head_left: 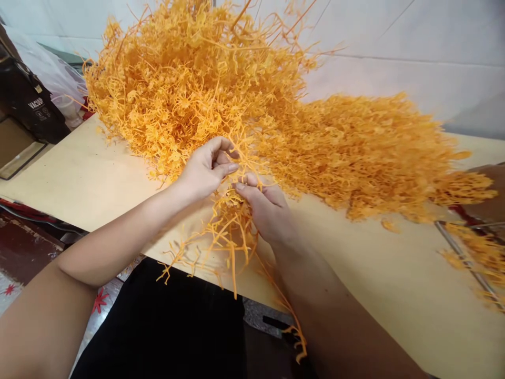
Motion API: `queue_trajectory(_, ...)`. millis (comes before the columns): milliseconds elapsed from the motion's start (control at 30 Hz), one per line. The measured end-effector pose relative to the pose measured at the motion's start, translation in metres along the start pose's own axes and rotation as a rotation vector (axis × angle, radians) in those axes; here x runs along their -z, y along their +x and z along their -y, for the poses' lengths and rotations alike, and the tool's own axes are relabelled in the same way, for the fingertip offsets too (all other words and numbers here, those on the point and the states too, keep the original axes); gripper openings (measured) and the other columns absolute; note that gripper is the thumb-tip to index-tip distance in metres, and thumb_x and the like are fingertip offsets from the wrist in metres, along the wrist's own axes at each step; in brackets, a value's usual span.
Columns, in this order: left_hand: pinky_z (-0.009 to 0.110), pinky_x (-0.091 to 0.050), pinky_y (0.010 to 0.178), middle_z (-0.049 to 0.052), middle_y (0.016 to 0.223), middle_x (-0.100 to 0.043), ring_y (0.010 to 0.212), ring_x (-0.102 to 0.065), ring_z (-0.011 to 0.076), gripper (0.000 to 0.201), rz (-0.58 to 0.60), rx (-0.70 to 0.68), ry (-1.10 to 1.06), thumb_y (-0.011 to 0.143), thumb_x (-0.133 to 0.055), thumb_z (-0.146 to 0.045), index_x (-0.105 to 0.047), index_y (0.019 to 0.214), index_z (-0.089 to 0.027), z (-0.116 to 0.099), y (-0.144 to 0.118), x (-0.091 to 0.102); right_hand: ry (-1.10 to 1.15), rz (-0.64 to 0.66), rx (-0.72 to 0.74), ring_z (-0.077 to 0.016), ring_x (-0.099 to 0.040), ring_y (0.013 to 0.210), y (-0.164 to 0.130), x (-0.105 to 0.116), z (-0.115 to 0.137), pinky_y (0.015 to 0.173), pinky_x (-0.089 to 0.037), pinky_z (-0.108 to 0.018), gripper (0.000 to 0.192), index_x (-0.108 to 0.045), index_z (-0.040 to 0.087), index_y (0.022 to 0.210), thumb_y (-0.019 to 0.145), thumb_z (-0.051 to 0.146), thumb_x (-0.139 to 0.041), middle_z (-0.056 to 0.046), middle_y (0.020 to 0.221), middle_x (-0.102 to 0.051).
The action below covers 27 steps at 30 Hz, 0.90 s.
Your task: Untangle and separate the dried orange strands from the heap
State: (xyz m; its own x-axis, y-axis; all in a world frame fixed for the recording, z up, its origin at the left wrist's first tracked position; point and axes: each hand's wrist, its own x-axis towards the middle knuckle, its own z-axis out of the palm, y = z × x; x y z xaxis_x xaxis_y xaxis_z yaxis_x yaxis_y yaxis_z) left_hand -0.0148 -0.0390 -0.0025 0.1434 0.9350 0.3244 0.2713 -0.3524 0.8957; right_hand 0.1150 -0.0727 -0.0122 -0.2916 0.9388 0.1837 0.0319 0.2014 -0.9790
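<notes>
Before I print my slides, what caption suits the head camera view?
Left hand and right hand handling stringy orange sprigs in front of a big orange heap on a table.

One camera rides on the person's head, looking forward and down across a pale tabletop (394,273) towards the tiled wall (386,58), which spans 11 to 2 o'clock. It sits close: the left forearm (130,247) comes in large from 8 o'clock, the right forearm (327,300) from 5, and the left hand (203,166) and right hand (268,205) meet near mid-frame. The black-clothed lap (169,321) shows at 7, and the table's near edge slants from 9 towards 5
</notes>
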Motion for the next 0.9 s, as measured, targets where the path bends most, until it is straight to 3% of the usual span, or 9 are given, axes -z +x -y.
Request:
queue_trajectory(200, 0.022, -0.04, 0.058, -0.004, 0.064, -0.035, 0.063, -0.047, 0.007, 0.015, -0.051, 0.014, 0.076, 0.079, -0.048, -0.005, -0.04, 0.083, -0.017, 0.0, 0.001, -0.011, 0.074, -0.032, 0.014, -0.0084, -0.029, 0.052, -0.001, -0.001, -0.004, 0.051, -0.026, -0.025, 0.027, -0.027, 0.019, 0.056, 0.075, 0.019, -0.046, 0.003, 0.057, -0.026)
queue_trajectory(333, 0.023, -0.043, 0.064, -0.004, 0.067, -0.035, 0.067, -0.048, 0.0066, 0.017, -0.378, 0.058, 0.047, 0.078, -0.046, -0.002, -0.037, 0.077, -0.017, 0.009, 0.016, 0.023, 0.008, 0.137, 0.035, -0.0083, -0.029, 0.052, -0.015, -0.009, 0.001, 0.05, -0.026, -0.025, 0.026, -0.031, 0.018, 0.053, 0.075, 0.019, -0.046, 0.003, 0.055, -0.029)
queue_trajectory(400, 0.023, -0.043, 0.062, -0.004, 0.065, -0.033, 0.063, -0.047, 0.0063, 0.015, -0.482, 0.118, -0.008, 0.081, -0.043, -0.004, -0.037, 0.076, -0.017, 0.012, 0.022, 0.044, -0.041, 0.203, 0.036, -0.0083, -0.031, 0.052, -0.018, -0.012, -0.001, 0.05, -0.027, -0.024, 0.027, -0.033, 0.018, 0.053, 0.075, 0.02, -0.048, 0.003, 0.054, -0.031)
queue_trajectory(500, 0.021, -0.043, 0.058, -0.005, 0.063, -0.035, 0.057, -0.046, 0.005, 0.013, -0.41, 0.122, -0.085, 0.08, -0.047, -0.007, -0.039, 0.076, -0.017, 0.007, 0.021, 0.054, 0.029, 0.078, -0.026, -0.0078, -0.034, 0.049, -0.013, -0.01, -0.009, 0.049, -0.029, -0.023, 0.027, -0.037, 0.019, 0.054, 0.076, 0.026, -0.051, 0.004, 0.053, -0.033)
queue_trajectory(633, 0.02, -0.044, 0.06, -0.003, 0.065, -0.044, 0.06, -0.049, 0.0053, 0.01, -0.278, 0.045, -0.079, 0.081, -0.042, -0.007, -0.048, 0.079, -0.015, -0.008, 0.014, 0.041, 0.125, -0.063, -0.084, -0.0073, -0.04, 0.049, -0.003, 0.0, -0.014, 0.048, -0.034, -0.022, 0.02, -0.048, 0.019, 0.065, 0.074, 0.034, -0.057, 0.004, 0.057, -0.043)
queue_trajectory(767, 0.019, -0.041, 0.057, -0.003, 0.059, -0.044, 0.056, -0.046, 0.0054, 0.018, -0.208, 0.042, -0.011, 0.08, -0.037, -0.006, -0.052, 0.075, -0.014, -0.011, 0.009, 0.046, 0.05, -0.011, -0.076, -0.0063, -0.041, 0.049, -0.003, 0.008, -0.006, 0.049, -0.036, -0.022, 0.022, -0.05, 0.019, 0.071, 0.069, 0.036, -0.064, 0.005, 0.058, -0.044)
queue_trajectory(900, 0.021, -0.035, 0.051, -0.004, 0.054, -0.038, 0.05, -0.039, 0.0059, 0.018, -0.04, 0.066, 0.075, 0.082, -0.036, -0.011, -0.053, 0.076, -0.014, -0.014, 0.0, 0.059, -0.067, 0.105, -0.154, -0.0076, -0.045, 0.051, -0.005, 0.008, 0.001, 0.049, -0.037, -0.022, 0.027, -0.057, 0.019, 0.085, 0.067, 0.037, -0.067, 0.004, 0.06, -0.051)
